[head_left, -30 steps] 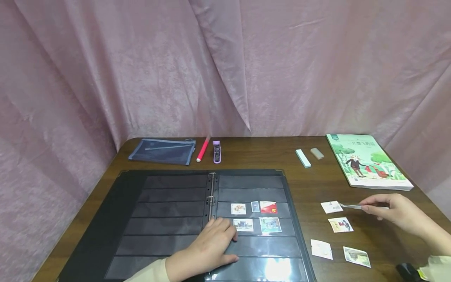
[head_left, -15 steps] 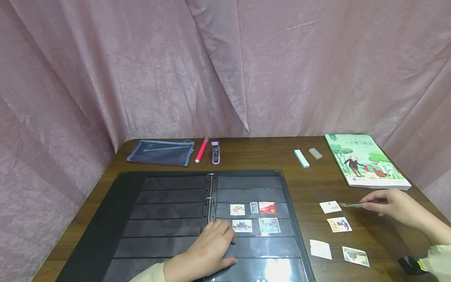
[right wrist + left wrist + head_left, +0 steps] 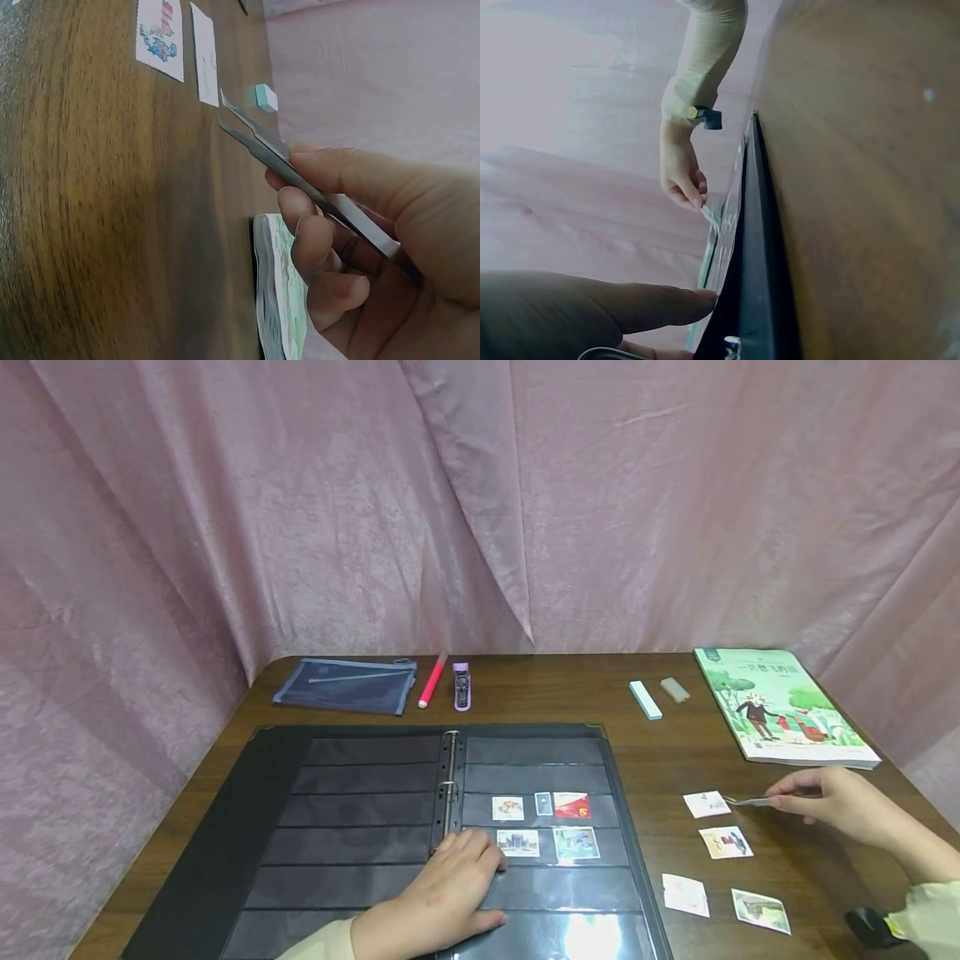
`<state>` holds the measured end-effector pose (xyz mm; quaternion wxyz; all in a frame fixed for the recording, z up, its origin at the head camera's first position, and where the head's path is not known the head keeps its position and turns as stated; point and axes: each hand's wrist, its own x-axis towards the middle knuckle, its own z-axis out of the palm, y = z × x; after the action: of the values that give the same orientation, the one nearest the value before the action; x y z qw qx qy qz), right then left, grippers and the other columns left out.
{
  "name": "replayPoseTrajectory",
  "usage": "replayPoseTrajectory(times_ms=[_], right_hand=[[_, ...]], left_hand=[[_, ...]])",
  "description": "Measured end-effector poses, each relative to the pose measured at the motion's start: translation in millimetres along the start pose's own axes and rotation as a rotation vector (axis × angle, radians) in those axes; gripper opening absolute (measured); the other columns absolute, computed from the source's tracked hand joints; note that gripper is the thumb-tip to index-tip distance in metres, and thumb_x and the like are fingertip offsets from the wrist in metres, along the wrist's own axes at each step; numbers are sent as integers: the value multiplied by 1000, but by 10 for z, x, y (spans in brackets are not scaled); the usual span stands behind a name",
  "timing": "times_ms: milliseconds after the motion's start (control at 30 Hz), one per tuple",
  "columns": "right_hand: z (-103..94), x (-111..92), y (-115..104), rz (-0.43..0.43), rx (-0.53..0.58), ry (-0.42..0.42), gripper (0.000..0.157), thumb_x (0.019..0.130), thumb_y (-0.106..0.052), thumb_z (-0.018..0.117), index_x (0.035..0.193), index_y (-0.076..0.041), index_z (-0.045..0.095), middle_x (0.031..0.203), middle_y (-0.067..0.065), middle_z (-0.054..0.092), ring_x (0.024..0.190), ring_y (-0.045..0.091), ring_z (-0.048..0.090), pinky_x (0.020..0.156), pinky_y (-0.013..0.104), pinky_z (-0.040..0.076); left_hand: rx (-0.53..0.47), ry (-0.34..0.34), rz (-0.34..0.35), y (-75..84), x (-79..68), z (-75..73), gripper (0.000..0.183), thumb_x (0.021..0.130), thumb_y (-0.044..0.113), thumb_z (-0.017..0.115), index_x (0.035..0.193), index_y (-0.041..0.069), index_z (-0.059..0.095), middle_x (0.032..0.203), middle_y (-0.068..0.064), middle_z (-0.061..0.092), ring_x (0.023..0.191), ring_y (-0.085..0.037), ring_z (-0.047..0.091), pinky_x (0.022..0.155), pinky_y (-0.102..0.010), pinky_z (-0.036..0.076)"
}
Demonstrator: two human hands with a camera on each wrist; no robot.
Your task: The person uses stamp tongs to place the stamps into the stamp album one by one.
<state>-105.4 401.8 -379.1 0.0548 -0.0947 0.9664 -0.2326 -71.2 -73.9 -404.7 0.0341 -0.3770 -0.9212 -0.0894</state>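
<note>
My right hand (image 3: 840, 802) holds a pair of bent-tip tweezers (image 3: 300, 184) between thumb and fingers. The tweezers' tips stand a little apart, right at the edge of a white stamp (image 3: 707, 804) on the table. Just below it lies a colourful stamp (image 3: 726, 842); a pale stamp (image 3: 686, 895) and a greenish stamp (image 3: 761, 911) are nearer the front edge. My left hand (image 3: 450, 889) rests with fingers extended on the open black stamp album (image 3: 551, 893), over its ring spine. Several stamps, among them a red one (image 3: 572, 805), sit in strips of the right page.
Along the back lie a blue mesh pouch (image 3: 345, 687), a red marker (image 3: 432, 682) and a purple-edged small tool (image 3: 462, 687). A white-blue block (image 3: 646, 700), an eraser-like piece (image 3: 675, 690) and a green picture book (image 3: 787, 708) are at the back right. Pink curtain (image 3: 375, 510) hangs behind.
My right hand has stayed by the white stamp; the tweezers' tips have shifted slightly at its right edge. The left hand has kept its place on the album.
</note>
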Motion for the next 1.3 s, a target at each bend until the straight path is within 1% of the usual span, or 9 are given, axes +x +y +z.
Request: replayPoseTrajectory(times_ms=[200,367,500,667,767,900,1067,1167,1300], right_hand=[[26,-4,8,-1,22,-28,19,85,-25,59,94,-10,66,82,-6,66,61,-3,51,54,20,44],[67,0,2,-2,41,-12,16,84,-24,61,91,-11,67,77,-10,63,60,-3,49,53,20,42],[79,4,5,-22,41,4,15,84,-23,61,90,-11,67,75,-10,64,59,-3,50,52,20,41],[41,12,38,-61,46,-6,14,86,-20,58,90,-10,66,77,-11,64,59,-2,49,52,20,41],[12,20,79,-97,97,-49,13,87,-15,55,91,-7,65,75,-12,62,58,-1,47,47,21,38],[0,42,145,-142,205,-139,14,88,-9,52,91,-4,65,72,-12,59,54,0,45,39,22,34],[32,91,217,-196,356,-235,16,88,-2,48,92,1,63,71,-12,58,53,-1,46,36,24,34],[68,113,234,-220,426,-273,17,88,1,46,93,2,62,71,-12,58,53,1,47,36,25,35],[109,126,217,-234,457,-291,17,89,0,46,93,0,62,71,-7,58,54,1,49,37,25,36]], left_hand=[[-22,20,24,0,5,8,37,66,43,73,88,19,54,85,10,44,83,-5,40,72,-21,31],[-29,19,29,-2,11,16,37,67,43,73,89,19,54,85,11,44,82,-5,39,72,-20,31],[-32,16,28,0,15,16,37,67,43,72,89,20,54,85,11,43,82,-5,39,72,-20,31],[-30,15,26,-1,15,20,37,67,44,72,89,20,53,85,12,44,82,-5,39,72,-20,31],[-33,2,19,-5,15,19,37,67,44,72,89,20,53,85,12,44,82,-5,39,72,-20,31],[-43,-19,8,-10,14,15,37,68,44,72,89,20,53,85,12,44,82,-4,39,72,-20,31],[-57,-31,0,-13,9,11,36,68,44,72,89,21,54,86,12,44,82,-4,39,73,-20,30],[-60,-26,2,-16,9,12,36,68,43,72,89,21,54,86,12,44,83,-4,39,73,-20,30],[-58,-15,5,-20,9,17,36,68,43,72,88,21,53,86,12,44,83,-4,40,73,-20,30]])
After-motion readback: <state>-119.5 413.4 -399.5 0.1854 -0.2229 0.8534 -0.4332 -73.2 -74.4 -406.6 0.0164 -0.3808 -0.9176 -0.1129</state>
